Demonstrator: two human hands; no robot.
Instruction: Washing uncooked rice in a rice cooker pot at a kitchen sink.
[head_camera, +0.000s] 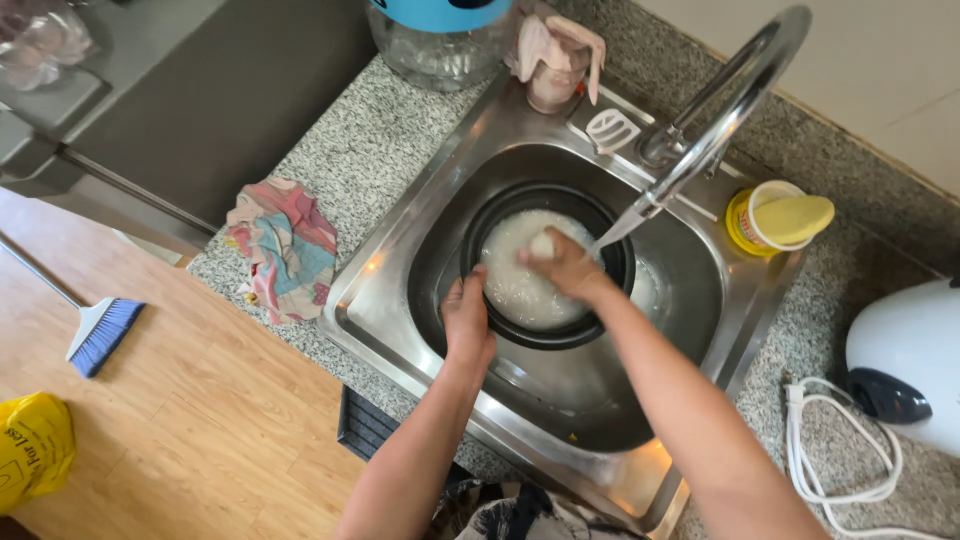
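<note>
Gripping the black pot rim, left hand; right hand loosely curled in cloudy rice water.

1. 2 bare forearms enter from 6 o'clock; no sleeves visible.
2. Left hand: no ring or watch showing.
3. Right hand: likewise unadorned.
4. Dark patterned garment at 6 o'clock.

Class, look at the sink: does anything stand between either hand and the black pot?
Nothing visible does. The left hand grips the rim of the black pot, and the right hand is inside it, in the milky water.
</note>
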